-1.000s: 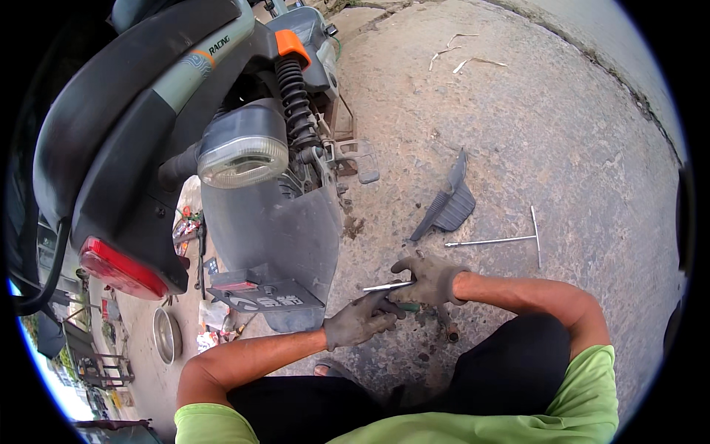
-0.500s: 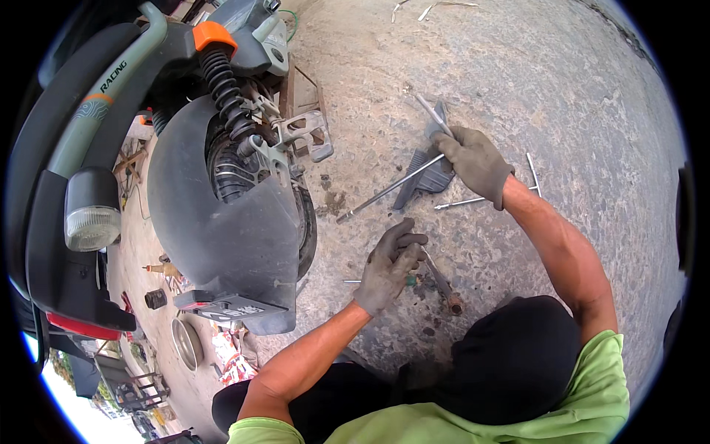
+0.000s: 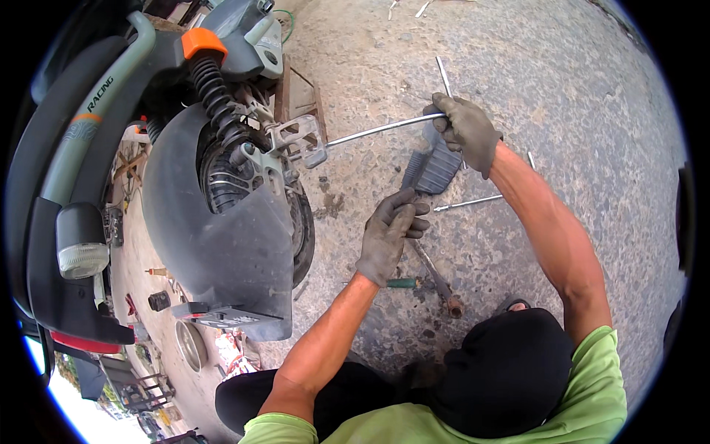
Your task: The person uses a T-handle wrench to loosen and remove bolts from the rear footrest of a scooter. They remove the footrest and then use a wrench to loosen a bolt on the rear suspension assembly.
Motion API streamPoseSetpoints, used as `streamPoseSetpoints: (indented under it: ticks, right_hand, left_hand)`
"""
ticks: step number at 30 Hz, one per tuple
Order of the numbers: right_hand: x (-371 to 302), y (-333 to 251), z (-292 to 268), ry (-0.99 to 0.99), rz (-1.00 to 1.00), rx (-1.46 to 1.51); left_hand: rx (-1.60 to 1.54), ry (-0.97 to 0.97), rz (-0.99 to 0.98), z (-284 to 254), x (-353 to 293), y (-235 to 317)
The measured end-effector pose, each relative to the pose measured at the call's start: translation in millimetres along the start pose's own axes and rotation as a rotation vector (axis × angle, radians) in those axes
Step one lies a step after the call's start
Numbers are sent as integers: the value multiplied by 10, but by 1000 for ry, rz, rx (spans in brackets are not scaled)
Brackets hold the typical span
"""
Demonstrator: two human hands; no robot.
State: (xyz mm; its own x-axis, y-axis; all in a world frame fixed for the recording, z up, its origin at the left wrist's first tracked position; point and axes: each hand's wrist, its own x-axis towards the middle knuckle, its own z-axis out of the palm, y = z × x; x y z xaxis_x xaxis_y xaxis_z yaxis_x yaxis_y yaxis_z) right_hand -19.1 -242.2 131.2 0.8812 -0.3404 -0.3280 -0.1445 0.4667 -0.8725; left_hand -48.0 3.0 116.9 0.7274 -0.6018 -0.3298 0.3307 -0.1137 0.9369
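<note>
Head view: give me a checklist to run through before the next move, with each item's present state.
1. T-handle wrench held in the right hand: ok, gripped near its crossbar.
2. Wrench tip seated on a fastener: cannot tell; it ends by the footrest in this view.
3. Left hand empty: cannot tell; curled fingers, palm hidden.
4. Both hands gloved: ok.
5. Ground by the left hand free of tools: not ok; a green-handled screwdriver lies there.

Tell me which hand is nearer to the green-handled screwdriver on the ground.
Left. The left hand is just beyond the green-handled screwdriver, its wrist partly covering it; the right hand is farther out, gripping a T-handle wrench.
</note>
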Motion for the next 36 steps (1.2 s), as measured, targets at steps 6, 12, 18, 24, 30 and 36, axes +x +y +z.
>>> streamPoseSetpoints:
  ticks: [6, 12, 18, 24, 30, 36]
  right_hand:
    - [129, -79, 53, -42, 66, -40]
    - [192, -150, 55, -61, 75, -70]
    - [268, -196, 72, -97, 127, -42]
    - [576, -175, -65, -207, 385, 100]
    - [669, -437, -19, -301, 417, 73]
    - [706, -627, 188, -203, 232, -258]
  left_hand:
    - [14, -22, -38, -88, -47, -242]
    - [93, 7, -85, -261, -68, -430]
    - [243, 116, -79, -646, -35, -828]
    - [985, 416, 272, -1064, -92, -1262]
    - [1347, 398, 414, -1244, -293, -1720]
    - [1399, 489, 426, -1092, -296, -1797]
